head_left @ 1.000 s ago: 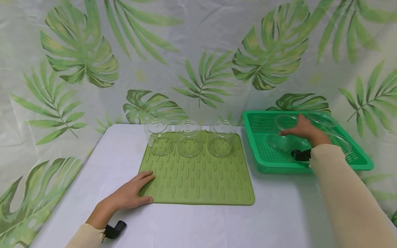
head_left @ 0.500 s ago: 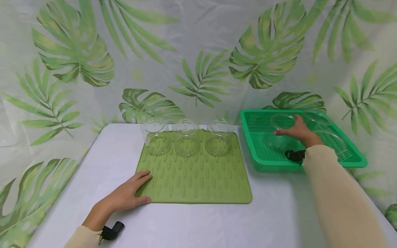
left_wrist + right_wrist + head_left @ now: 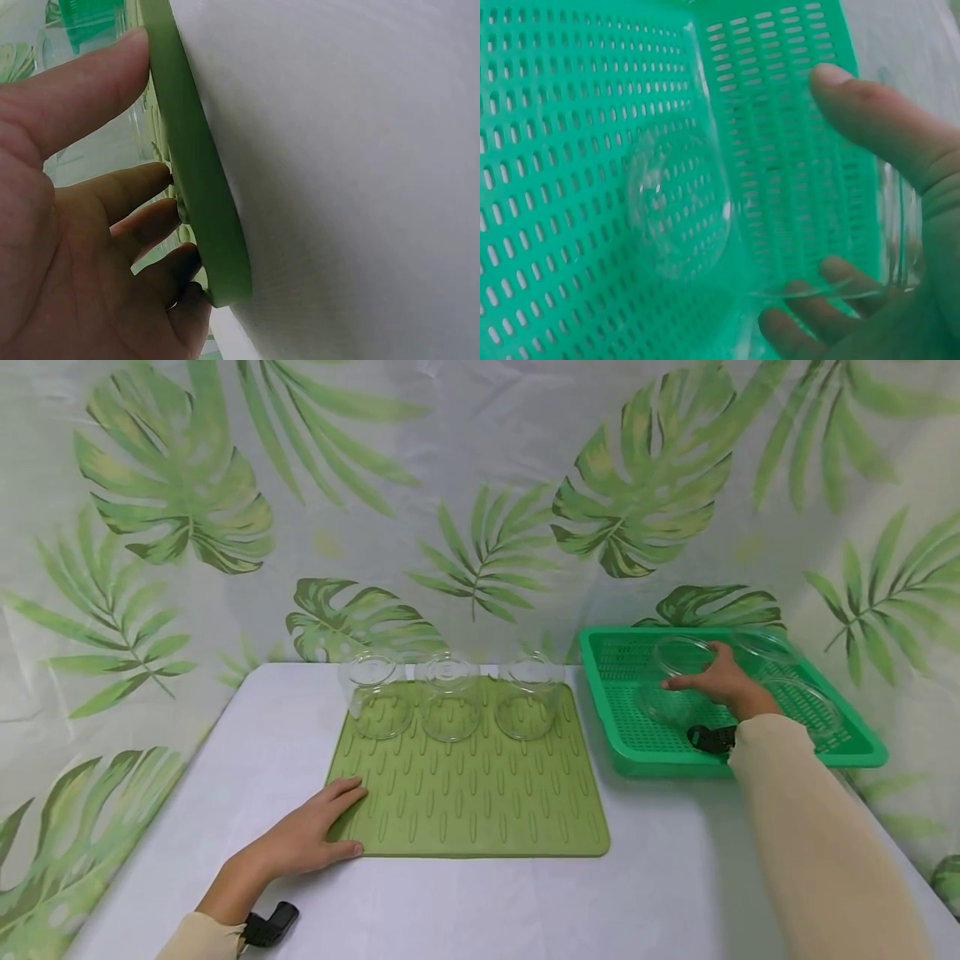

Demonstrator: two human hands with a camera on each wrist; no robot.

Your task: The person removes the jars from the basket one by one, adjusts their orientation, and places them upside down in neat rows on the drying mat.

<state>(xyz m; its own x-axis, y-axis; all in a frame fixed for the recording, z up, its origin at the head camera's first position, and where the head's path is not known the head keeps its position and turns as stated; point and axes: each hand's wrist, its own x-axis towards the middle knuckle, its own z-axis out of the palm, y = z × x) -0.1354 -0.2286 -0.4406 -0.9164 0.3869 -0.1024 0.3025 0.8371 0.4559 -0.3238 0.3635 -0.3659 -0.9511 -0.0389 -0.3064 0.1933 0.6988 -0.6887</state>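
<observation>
My right hand (image 3: 723,683) holds a clear drinking glass (image 3: 662,706) by its side inside the green basket (image 3: 630,757). In the right wrist view, the thumb (image 3: 870,105) and fingers lie on opposite sides of the clear glass wall (image 3: 679,206). Over the left edge of the green ribbed mat (image 3: 480,802) lies my left hand (image 3: 303,832), fingers spread and thumb at the front corner. The left wrist view has its fingertips right at the mat's thick rim (image 3: 202,172). Three clear glasses stand upside down along the mat's back: left (image 3: 381,714), middle (image 3: 450,714), right (image 3: 525,714).
Further clear glasses sit in the basket, one at the back (image 3: 765,643) and another (image 3: 802,702) partly behind the right sleeve (image 3: 810,810). A white cloth (image 3: 450,910) covers the table. Behind hangs a leaf-print curtain (image 3: 480,435).
The head view has shifted slightly, sliding the scene a little left. The right hand stays around its glass in the basket, and the left hand stays on the mat's edge.
</observation>
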